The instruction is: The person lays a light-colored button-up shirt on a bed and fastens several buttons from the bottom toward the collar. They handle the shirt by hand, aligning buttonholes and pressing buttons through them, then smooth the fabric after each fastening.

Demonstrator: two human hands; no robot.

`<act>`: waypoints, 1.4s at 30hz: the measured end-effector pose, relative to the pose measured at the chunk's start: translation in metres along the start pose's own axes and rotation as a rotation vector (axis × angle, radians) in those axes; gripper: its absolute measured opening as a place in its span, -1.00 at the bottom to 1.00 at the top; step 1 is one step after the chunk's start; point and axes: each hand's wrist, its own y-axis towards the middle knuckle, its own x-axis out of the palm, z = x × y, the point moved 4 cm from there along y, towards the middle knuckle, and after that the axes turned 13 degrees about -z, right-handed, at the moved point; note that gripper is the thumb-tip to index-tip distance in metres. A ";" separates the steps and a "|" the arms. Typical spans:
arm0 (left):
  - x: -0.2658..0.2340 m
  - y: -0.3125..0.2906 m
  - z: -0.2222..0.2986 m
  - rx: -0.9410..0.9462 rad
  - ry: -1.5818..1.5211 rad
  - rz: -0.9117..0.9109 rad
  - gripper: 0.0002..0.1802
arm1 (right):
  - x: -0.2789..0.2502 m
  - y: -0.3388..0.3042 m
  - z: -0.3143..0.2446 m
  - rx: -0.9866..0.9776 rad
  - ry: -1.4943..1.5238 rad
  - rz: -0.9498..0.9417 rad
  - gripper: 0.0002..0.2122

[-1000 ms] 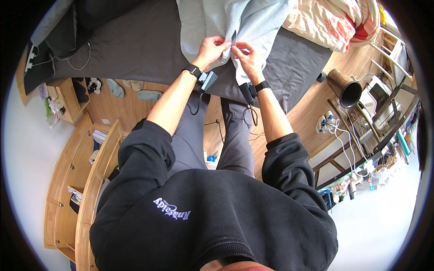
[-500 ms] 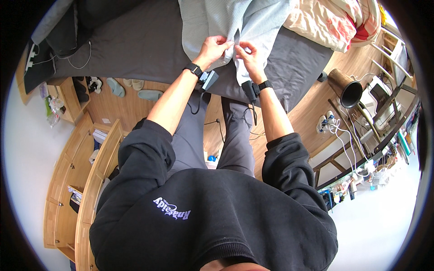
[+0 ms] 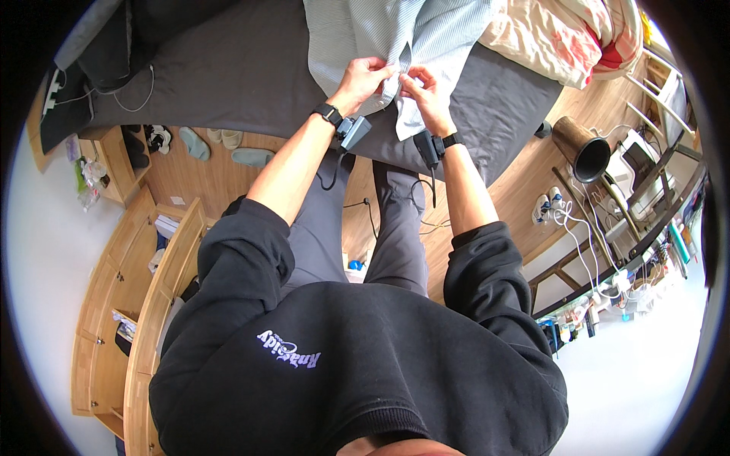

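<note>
A light blue, finely striped shirt (image 3: 342,38) lies spread on the dark grey bed sheet (image 3: 243,83). At its front opening my left hand (image 3: 363,80) pinches one edge of the cloth between thumb and fingers. My right hand (image 3: 426,93), close beside it, has its fingers closed on the facing edge. The fingertips of both hands nearly meet; any button between them is too small to make out. A pale lower corner of the shirt hangs below my right hand. Each wrist wears a black strap with a small cabled device.
A cream and red quilt (image 3: 544,38) is heaped at the bed's far right. Right of the bed stand a dark bin (image 3: 582,148), sneakers (image 3: 549,205) and a cluttered desk. Slippers (image 3: 195,144) and an open wooden cabinet (image 3: 144,304) are on the left.
My right hand has shifted slightly right and its fingers have curled more. The shirt's front edges have moved a little with the hands. My left hand stays in nearly the same place.
</note>
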 end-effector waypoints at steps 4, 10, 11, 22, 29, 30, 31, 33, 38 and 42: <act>0.002 -0.003 0.004 -0.004 0.052 0.013 -0.70 | -0.001 0.000 0.001 0.038 0.006 0.014 -0.80; 0.001 -0.003 0.011 0.084 0.201 0.054 -0.68 | 0.002 -0.004 0.003 0.061 0.175 -0.004 -0.73; 0.000 -0.003 0.012 0.088 0.242 0.067 -0.67 | 0.002 -0.005 0.002 0.042 0.131 0.013 -0.74; -0.005 -0.003 0.001 -0.163 -0.060 -0.078 -0.71 | 0.006 -0.002 -0.021 -0.024 -0.237 0.034 -0.83; -0.011 -0.003 0.001 -0.156 0.026 0.023 -0.68 | 0.015 0.000 -0.035 -0.168 -0.559 0.008 -0.84; -0.012 -0.003 0.001 -0.146 0.058 0.060 -0.67 | 0.016 0.002 -0.032 -0.141 -0.521 0.019 -0.84; -0.011 -0.003 0.001 -0.132 0.003 0.055 -0.67 | 0.016 0.002 -0.029 -0.117 -0.480 0.029 -0.84; -0.011 -0.004 0.000 -0.092 -0.092 0.060 -0.67 | 0.015 0.005 -0.023 -0.100 -0.403 0.043 -0.85; -0.010 -0.002 -0.002 -0.033 -0.127 0.017 -0.68 | 0.007 0.009 -0.012 -0.038 -0.247 0.081 -0.87; -0.008 0.000 0.005 0.016 0.021 0.025 -0.71 | 0.006 0.009 -0.011 -0.038 -0.152 0.053 -0.85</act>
